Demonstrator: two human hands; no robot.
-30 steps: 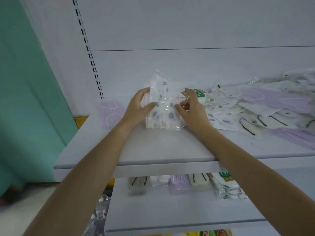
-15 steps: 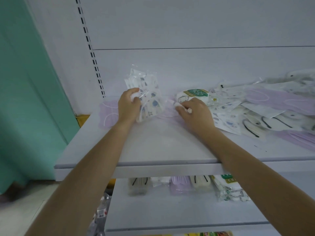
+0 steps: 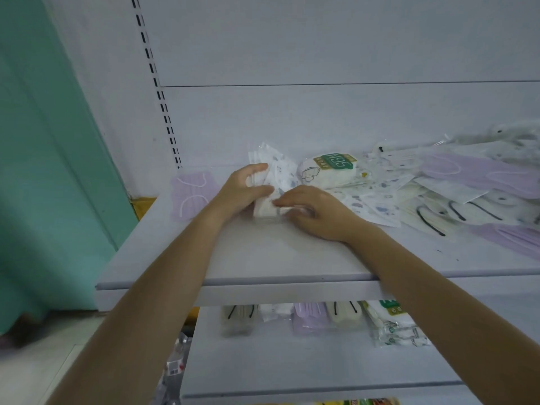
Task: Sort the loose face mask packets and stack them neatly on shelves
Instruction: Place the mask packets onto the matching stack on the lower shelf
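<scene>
My left hand (image 3: 244, 188) grips a small bundle of clear packets with white, blue-patterned masks (image 3: 277, 173), held upright on the upper shelf (image 3: 263, 258). My right hand (image 3: 315, 211) lies over the bundle's lower right corner, fingertips pinching it. A purple mask packet (image 3: 190, 194) lies flat to the left of my left hand. A white packet with a green N95 label (image 3: 330, 171) sits just right of the bundle. Further right spreads a loose pile of purple, white patterned and cream packets (image 3: 455, 194).
The lower shelf (image 3: 292, 366) holds a row of stacked packets: cream with black loops (image 3: 238, 318), purple (image 3: 311, 317), and N95 (image 3: 391, 323). A slotted upright (image 3: 159, 92) runs up the back panel. A green wall (image 3: 43, 171) stands at the left.
My left hand lowered the patterned bundle from a raised tilt down onto the shelf. My right hand left the N95 packet and moved left onto the bundle.
</scene>
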